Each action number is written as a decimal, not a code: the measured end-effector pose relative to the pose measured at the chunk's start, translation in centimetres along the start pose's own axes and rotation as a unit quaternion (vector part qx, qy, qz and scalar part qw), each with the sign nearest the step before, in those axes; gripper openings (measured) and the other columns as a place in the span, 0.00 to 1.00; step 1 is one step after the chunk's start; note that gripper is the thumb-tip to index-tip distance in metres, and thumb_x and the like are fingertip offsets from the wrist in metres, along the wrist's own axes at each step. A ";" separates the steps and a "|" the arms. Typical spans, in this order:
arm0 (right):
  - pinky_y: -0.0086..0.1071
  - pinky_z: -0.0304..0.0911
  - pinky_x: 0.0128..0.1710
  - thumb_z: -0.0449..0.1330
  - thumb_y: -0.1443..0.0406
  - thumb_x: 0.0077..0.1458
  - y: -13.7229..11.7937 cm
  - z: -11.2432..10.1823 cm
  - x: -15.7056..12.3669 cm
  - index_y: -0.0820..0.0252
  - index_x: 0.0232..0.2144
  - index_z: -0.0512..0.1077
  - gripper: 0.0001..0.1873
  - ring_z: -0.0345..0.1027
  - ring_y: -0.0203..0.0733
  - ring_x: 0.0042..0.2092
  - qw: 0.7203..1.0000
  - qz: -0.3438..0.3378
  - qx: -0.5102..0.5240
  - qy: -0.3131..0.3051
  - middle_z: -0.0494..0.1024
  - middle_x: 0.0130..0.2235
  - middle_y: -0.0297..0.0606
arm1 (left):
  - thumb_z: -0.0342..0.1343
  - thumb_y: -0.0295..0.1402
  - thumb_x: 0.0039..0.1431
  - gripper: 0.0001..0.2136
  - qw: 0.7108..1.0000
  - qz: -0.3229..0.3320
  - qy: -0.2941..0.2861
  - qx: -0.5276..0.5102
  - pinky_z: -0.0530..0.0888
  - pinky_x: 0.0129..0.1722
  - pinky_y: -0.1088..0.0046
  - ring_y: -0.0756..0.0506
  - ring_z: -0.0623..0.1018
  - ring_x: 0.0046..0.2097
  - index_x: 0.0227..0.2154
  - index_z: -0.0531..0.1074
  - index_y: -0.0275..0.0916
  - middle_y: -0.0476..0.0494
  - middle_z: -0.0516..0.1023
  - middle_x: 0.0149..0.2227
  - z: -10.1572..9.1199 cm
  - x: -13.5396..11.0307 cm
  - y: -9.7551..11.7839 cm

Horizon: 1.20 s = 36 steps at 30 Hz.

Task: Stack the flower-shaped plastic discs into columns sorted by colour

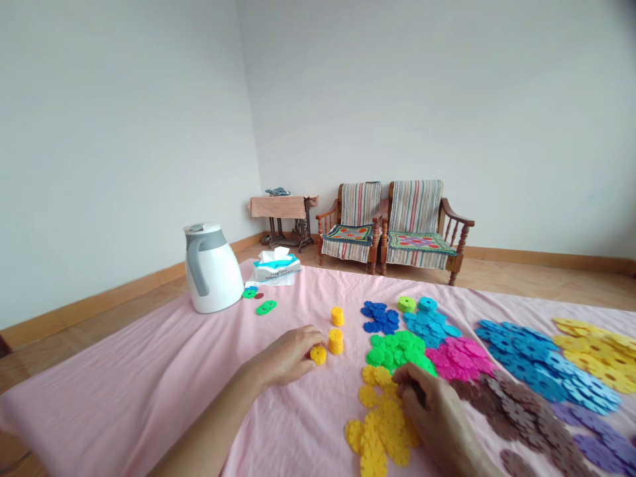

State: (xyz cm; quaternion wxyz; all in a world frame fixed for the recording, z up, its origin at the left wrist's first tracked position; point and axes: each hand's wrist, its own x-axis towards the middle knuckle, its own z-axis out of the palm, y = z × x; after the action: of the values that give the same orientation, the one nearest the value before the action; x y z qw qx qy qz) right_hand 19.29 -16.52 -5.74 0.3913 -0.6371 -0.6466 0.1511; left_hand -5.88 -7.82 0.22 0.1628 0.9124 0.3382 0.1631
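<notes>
On the pink tabletop (149, 371), the left hand (285, 358) is pinching a small yellow stack (318, 354) in its grip, likely to hold it steady, while the right hand (432, 414) is resting curled on the yellow pile (380, 434) nearby, its grip hidden.

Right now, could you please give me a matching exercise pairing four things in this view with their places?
Things: 1 white plastic kettle; 2 left hand; 3 right hand; 4 striped wooden armchairs.
Places: a on loose flat yellow plastic discs; b against the far wall; c at a short yellow disc stack; d near the white-and-teal tissue pack.
Pairs: 1-d, 2-c, 3-a, 4-b.
</notes>
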 end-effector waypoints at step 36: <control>0.29 0.53 0.23 0.44 0.64 0.50 -0.3 -0.2 0.0 0.55 0.25 0.68 0.13 0.64 0.37 0.23 1.000 0.001 -0.003 0.005 0.74 0.23 0.31 | 0.54 0.24 0.45 0.13 0.999 -0.037 0.021 0.032 0.64 0.34 0.77 0.48 0.70 0.35 0.35 0.72 0.42 0.49 0.70 0.33 0.9 0.3 0.2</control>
State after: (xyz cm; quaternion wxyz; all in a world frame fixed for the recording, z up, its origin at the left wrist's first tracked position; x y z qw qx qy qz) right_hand 19.19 -16.65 -5.44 0.3927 -0.6398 -0.6442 0.1464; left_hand -5.20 -7.97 -0.44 0.1329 0.9003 0.3803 0.1649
